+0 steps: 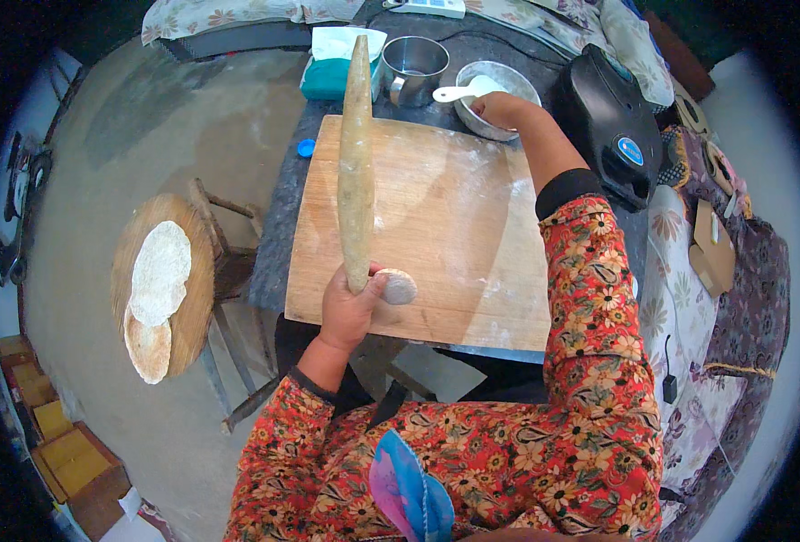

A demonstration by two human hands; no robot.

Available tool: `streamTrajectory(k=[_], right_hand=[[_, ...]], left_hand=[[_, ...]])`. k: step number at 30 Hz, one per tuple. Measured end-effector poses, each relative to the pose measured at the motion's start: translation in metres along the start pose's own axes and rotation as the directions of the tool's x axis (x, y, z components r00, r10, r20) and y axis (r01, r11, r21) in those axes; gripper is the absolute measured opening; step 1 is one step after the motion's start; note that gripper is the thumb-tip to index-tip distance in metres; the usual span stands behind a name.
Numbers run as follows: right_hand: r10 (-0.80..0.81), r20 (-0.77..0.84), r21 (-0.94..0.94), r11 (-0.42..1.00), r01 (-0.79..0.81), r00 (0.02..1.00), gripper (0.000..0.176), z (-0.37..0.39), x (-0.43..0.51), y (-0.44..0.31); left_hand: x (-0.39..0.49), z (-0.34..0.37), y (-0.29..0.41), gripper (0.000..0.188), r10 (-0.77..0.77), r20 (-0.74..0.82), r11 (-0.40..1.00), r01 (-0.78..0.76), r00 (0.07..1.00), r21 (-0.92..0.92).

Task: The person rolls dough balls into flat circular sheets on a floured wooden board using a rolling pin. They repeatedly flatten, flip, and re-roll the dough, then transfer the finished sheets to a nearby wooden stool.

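Observation:
My left hand (pixel 350 305) is closed around the lower end of a tapered wooden rolling pin (pixel 356 162), which points away from me over a wooden board (pixel 433 203). Beside that thumb is a small round flattened dough piece (pixel 398 286); whether the hand grips it too is unclear. Thin flour marks dust the board. My right hand (pixel 501 110) reaches into a metal bowl (pixel 518 79) behind the board's far right corner, and its fingertips are hidden inside. A white plastic scoop (pixel 471 89) rests across the bowl's rim.
A steel mug (pixel 415 68) and a teal tissue pack (pixel 324 78) stand beyond the board, with a blue cap (pixel 305 148) to its left. A black appliance (pixel 606 129) is at right. On a round wooden board (pixel 200 298) at left lie two thin flatbreads (pixel 160 271).

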State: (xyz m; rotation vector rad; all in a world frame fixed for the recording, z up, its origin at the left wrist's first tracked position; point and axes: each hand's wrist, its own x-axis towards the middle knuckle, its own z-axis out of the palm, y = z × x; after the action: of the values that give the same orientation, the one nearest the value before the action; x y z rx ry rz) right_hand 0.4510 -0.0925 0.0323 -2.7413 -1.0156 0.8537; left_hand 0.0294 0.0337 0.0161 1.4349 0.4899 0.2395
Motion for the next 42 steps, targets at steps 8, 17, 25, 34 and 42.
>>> streamTrajectory(k=[8,17,25,34,42], right_hand=[[-0.022,-0.091,0.786,0.612,0.085,0.996,0.013,-0.017,-0.046,-0.001],[-0.155,-0.352,0.52,0.787,0.331,0.923,0.031,0.091,-0.169,-0.029],[-0.104,-0.502,-0.129,0.991,0.044,0.858,0.069,0.175,-0.155,-0.13],[-0.012,-0.419,-0.193,0.978,-0.077,0.908,0.067,0.178,-0.247,-0.087],[-0.266,-0.711,0.063,0.898,0.436,0.65,0.063,0.194,-0.229,-0.18]], left_hand=[[0.002,0.0,0.002,0.022,-0.039,-0.045,0.991,0.045,0.998,0.125],[0.013,0.0,-0.01,0.021,-0.003,-0.104,0.995,0.013,0.995,0.094],[0.018,0.003,-0.008,0.018,0.055,-0.103,0.998,-0.052,0.993,0.032],[0.027,-0.001,-0.015,0.022,-0.024,-0.087,0.992,0.012,0.996,-0.128],[0.025,0.006,-0.003,0.024,0.076,-0.075,0.99,-0.067,0.994,0.123]])
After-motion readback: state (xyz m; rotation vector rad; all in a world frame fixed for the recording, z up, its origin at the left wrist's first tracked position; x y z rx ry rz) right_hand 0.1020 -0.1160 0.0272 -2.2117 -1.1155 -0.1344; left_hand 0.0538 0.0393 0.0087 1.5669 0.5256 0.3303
